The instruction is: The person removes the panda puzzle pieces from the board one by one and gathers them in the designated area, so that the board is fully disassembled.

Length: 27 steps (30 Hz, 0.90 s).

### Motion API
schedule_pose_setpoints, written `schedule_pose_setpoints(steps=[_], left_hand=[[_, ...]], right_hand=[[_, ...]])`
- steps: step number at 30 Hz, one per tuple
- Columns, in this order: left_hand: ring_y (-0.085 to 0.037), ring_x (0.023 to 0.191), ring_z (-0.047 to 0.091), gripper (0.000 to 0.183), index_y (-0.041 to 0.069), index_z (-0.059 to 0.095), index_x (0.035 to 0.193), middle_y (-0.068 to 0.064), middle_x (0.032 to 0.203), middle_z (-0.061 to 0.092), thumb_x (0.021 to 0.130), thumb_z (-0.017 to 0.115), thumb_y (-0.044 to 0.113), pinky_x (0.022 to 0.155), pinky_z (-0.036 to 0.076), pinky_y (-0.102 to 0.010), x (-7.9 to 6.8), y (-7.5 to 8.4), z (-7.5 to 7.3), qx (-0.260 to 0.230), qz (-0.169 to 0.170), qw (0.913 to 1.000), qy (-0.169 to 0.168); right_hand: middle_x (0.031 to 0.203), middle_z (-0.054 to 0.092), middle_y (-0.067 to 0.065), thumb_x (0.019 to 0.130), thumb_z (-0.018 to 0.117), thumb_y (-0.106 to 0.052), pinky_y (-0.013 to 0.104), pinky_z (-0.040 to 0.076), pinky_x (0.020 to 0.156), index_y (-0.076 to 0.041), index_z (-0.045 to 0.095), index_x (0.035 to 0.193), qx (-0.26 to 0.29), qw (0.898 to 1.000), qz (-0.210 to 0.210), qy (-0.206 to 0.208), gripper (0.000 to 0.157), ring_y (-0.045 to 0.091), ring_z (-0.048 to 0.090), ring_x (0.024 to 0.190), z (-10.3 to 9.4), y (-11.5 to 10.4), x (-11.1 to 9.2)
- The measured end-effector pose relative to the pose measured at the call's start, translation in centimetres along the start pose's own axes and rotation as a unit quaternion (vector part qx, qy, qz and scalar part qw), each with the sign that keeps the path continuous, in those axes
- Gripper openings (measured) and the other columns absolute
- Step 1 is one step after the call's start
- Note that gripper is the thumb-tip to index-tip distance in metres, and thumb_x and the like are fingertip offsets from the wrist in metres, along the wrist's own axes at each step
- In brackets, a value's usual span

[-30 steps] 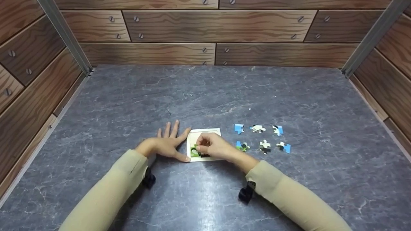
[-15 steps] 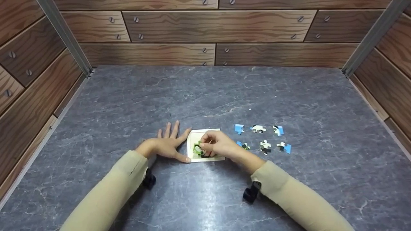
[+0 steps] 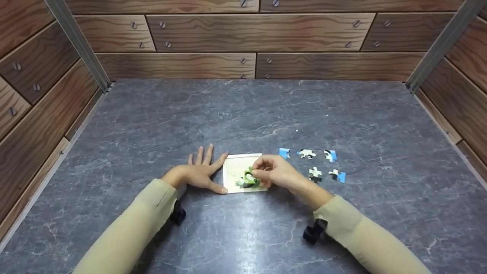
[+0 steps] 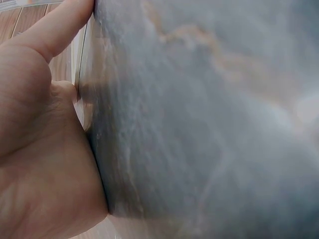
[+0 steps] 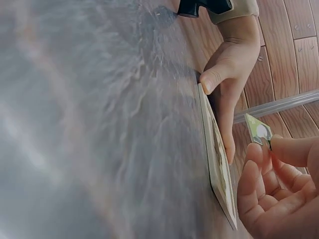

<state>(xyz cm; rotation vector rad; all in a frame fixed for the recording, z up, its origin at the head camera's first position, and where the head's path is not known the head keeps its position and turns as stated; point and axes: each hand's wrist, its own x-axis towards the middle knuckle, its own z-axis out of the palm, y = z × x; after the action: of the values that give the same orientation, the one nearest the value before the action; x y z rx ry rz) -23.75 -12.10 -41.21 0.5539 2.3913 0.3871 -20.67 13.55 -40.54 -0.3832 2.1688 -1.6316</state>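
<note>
A small light wooden puzzle tray (image 3: 232,158) lies on the table in front of the person. My left hand (image 3: 199,176) is spread flat at its left side, fingers straight, thumb and forefinger touching the frame. Over the tray's lower right part, my right hand (image 3: 279,173) pinches a green jigsaw piece (image 5: 258,130) between thumb and fingertips, raised off the tray in the right wrist view. Another greenish patch (image 3: 239,182) shows in the tray beside it; whether it is a loose piece I cannot tell. The left wrist view shows only part of the left hand.
Right of the tray lie several loose jigsaw pieces, among them a blue one (image 3: 284,153), a white and black one (image 3: 306,153) and a blue-cornered one (image 3: 337,176). Wood-patterned walls (image 3: 251,32) enclose the grey marbled table (image 3: 171,114).
My right hand has lifted the green jigsaw piece from the tray's lower left and carried it right. The hand now covers a loose piece beside the tray. My left hand stays put.
</note>
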Motion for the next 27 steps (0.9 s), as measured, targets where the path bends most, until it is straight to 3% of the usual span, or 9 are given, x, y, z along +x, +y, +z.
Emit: schedule_pose_setpoints(steps=[12, 27], left_hand=[[-0.034, 0.126, -0.038, 0.111, 0.036, -0.013, 0.147, -0.013, 0.143, -0.038, 0.071, 0.059, 0.071, 0.099, -0.02, -0.058, 0.1, -0.1, 0.1, 0.0, 0.002, 1.0, 0.002], [-0.034, 0.127, -0.037, 0.111, 0.035, -0.013, 0.147, -0.012, 0.144, -0.037, 0.071, 0.059, 0.072, 0.1, -0.02, -0.058, 0.2, 0.0, 0.1, 0.003, -0.006, 1.0, 0.0]], right_hand=[[0.08, 0.06, 0.01, 0.083, 0.066, -0.005, 0.026, 0.048, 0.051, 0.003, 0.061, 0.094, -0.026, 0.999, 0.016, 0.033, 0.014, 0.017, 0.058, 0.057, -3.7, 0.7, -2.9], [0.076, 0.061, 0.013, 0.082, 0.069, -0.005, 0.026, 0.049, 0.046, 0.005, 0.06, 0.093, -0.021, 0.994, 0.099, 0.034, 0.018, 0.016, 0.058, 0.053, -5.1, 2.6, -6.1]])
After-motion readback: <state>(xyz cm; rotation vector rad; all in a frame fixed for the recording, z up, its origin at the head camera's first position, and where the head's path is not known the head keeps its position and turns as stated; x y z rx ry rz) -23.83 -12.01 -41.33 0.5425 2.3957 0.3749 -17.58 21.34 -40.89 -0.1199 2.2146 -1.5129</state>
